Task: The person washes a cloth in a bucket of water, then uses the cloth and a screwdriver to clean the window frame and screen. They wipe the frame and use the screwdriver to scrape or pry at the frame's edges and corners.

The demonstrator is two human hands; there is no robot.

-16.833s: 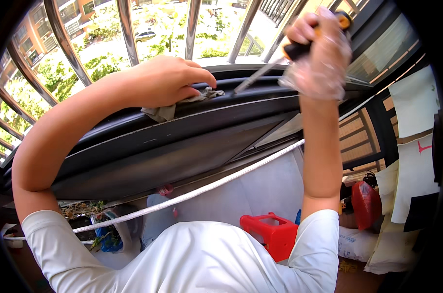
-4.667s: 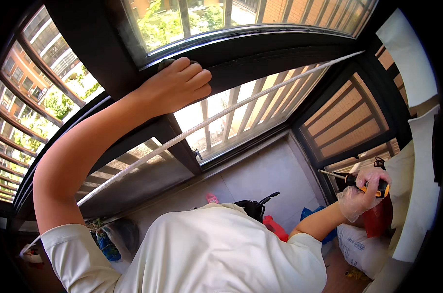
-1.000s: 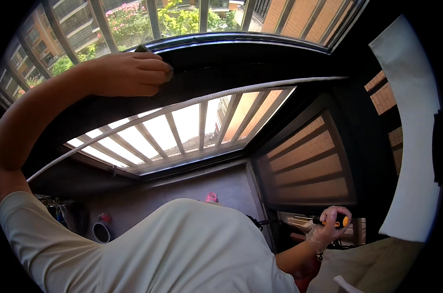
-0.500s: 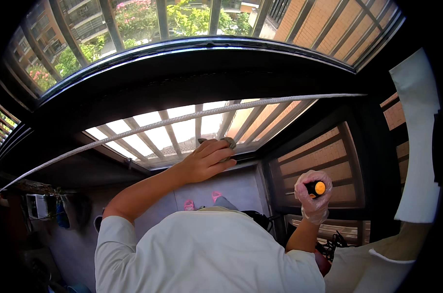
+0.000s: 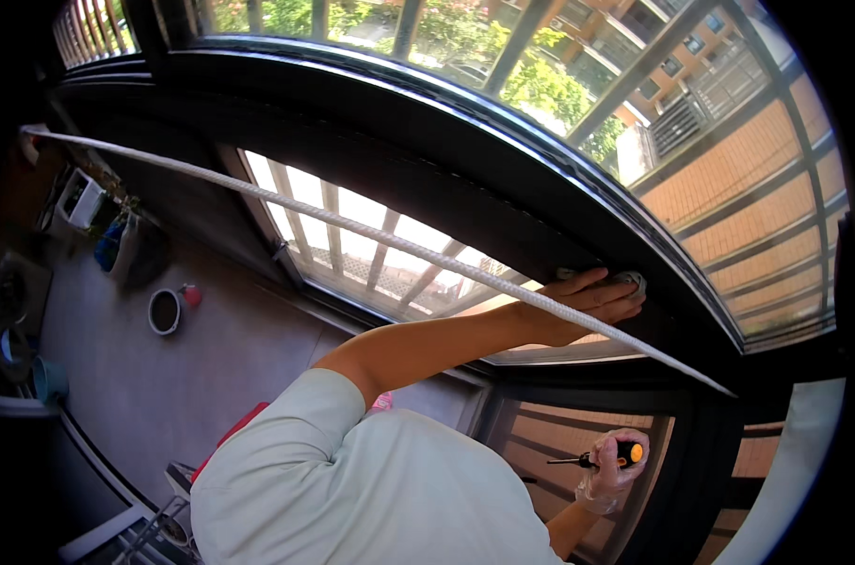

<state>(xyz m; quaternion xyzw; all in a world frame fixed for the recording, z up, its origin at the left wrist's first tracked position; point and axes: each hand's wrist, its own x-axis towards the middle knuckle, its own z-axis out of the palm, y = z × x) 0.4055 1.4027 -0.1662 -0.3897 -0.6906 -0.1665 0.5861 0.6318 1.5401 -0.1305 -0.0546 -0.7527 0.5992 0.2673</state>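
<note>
Bare and reaching to the right, my left hand [image 5: 583, 306] presses a crumpled grey cloth [image 5: 632, 281] against the dark window frame [image 5: 503, 221]. Most of the cloth is hidden under my fingers. A white rope [image 5: 399, 244] crosses in front of that wrist. Lower right, my right hand [image 5: 604, 485] wears a thin clear glove. Its fingers wrap round a screwdriver [image 5: 627, 456] with a black handle and a yellow-orange end; the thin dark shaft points left. Behind the screwdriver is a lower side pane [image 5: 550, 433].
Above the frame is a large barred window [image 5: 578, 85], with a lower pane [image 5: 371, 250] beneath. On the grey floor [image 5: 230, 348] at left stand a round pot [image 5: 165, 312], a teal bucket [image 5: 50, 379] and a white crate [image 5: 81, 200]. A pale curtain [image 5: 804, 452] hangs at right.
The view has turned, showing more floor at left. My left hand and the cloth have gone from the lower pane's bottom edge to the dark frame. The screwdriver's shaft shows more clearly.
</note>
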